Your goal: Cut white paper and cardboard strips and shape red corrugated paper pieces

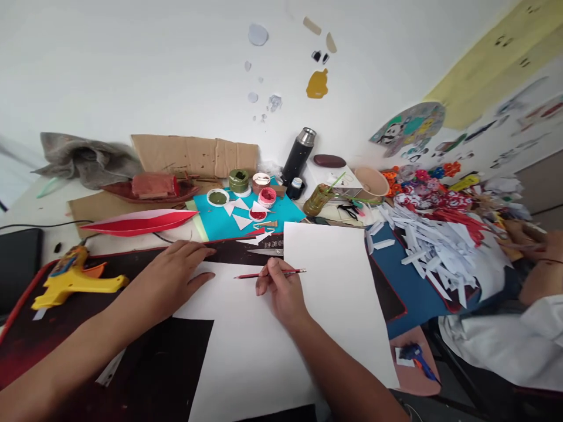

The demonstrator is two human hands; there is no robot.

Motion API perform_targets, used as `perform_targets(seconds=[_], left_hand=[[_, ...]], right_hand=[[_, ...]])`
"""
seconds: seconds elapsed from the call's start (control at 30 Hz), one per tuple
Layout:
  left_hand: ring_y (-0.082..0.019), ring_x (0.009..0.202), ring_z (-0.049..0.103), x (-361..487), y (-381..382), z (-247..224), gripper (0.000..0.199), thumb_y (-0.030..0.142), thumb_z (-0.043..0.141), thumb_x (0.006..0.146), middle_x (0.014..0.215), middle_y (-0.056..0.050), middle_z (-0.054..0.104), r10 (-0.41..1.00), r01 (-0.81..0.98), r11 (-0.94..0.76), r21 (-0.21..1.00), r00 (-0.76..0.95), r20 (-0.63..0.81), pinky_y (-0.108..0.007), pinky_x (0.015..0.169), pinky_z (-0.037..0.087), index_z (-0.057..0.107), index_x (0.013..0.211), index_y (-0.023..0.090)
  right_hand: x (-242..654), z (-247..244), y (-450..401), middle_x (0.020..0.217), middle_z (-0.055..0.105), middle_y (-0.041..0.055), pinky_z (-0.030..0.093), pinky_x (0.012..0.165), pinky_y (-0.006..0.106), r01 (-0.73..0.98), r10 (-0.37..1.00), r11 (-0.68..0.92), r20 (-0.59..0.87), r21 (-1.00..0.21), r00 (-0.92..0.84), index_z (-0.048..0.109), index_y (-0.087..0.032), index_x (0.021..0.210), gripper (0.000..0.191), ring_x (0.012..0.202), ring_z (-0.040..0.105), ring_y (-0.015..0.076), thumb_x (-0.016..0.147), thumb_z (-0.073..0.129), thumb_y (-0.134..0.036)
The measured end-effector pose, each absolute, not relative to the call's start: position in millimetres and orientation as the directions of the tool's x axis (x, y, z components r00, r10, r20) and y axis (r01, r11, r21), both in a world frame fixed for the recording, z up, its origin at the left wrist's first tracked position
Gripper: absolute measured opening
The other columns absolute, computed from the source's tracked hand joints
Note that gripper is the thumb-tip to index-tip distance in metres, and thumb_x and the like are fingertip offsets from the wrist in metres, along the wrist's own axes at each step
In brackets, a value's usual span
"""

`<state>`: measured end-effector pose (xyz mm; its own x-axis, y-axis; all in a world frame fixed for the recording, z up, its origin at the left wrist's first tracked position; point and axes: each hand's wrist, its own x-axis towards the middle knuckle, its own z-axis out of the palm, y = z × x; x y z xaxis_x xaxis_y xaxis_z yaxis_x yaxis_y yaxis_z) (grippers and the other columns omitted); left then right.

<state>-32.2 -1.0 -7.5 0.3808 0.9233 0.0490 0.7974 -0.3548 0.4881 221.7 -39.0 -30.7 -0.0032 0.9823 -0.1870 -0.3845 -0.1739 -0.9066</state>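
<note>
One pencil [247, 275] — in right grip [284, 292].

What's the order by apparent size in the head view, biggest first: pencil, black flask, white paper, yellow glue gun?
White paper
Yellow glue gun
Black flask
Pencil

The flask is farther away; real sizes may differ.

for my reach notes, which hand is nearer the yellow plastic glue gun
Left: the left hand is right of the glue gun; the right hand, holding a dark red wooden pencil, is farther right, over the white paper.
</note>
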Motion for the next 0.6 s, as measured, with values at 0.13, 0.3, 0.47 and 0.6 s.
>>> perform_targets(seconds=[0.13,0.3,0.47,0.6], left_hand=[[-0.046,0.133,0.06,-18.5,12.5,-17.8,0.044,0.047,0.061,0.092,0.134,-0.019,0.074,0.882,0.778,-0.418,0.468,0.471,0.005,-0.059,0.117,0.042,0.077,0.122,0.02],[-0.044,0.122,0.066,-12.4,25.1,-17.7,0.034,0.045,0.065,0.087,0.123,-0.016,0.077,0.859,0.776,-0.417,0.472,0.506,-0.073,-0.053,0.106,0.048,0.076,0.11,0.023],[-0.037,0.1,0.069,-6.1,34.8,-7.1,0.019,0.042,0.065,0.084,0.101,-0.01,0.076,0.828,0.77,-0.394,0.501,0.534,-0.169,-0.044,0.087,0.05,0.072,0.09,0.026],[-0.034,0.096,0.069,1.3,37.4,10.3,0.016,0.039,0.063,0.084,0.1,-0.009,0.073,0.787,0.761,-0.396,0.514,0.57,-0.238,-0.039,0.079,0.047,0.071,0.087,0.025]], right_hand=[[221.2,-33.3,-38.6,0.045,0.056,-0.0038,0.044,0.057,0.031,-0.382,0.984,-0.167,-0.178,-0.909,-0.007,0.066,-0.021,0.071,0.051,0.046,0.054,0.0148,0.092,0.075,-0.066],[220.4,-30.8,-38.0,0.045,0.055,-0.0039,0.043,0.057,0.03,-0.374,0.984,-0.171,-0.178,-0.912,-0.016,0.064,-0.022,0.07,0.052,0.045,0.052,0.0145,0.092,0.073,-0.068],[219.3,-24.9,-38.7,0.046,0.056,-0.0031,0.043,0.057,0.03,-0.354,0.982,-0.184,-0.183,-0.917,-0.036,0.064,-0.022,0.07,0.053,0.045,0.052,0.0142,0.091,0.073,-0.07],[219.7,-25.1,-42.7,0.046,0.057,-0.0028,0.041,0.056,0.029,-0.341,0.984,-0.176,-0.163,-0.923,-0.067,0.064,-0.021,0.071,0.054,0.045,0.051,0.0139,0.091,0.073,-0.07]])
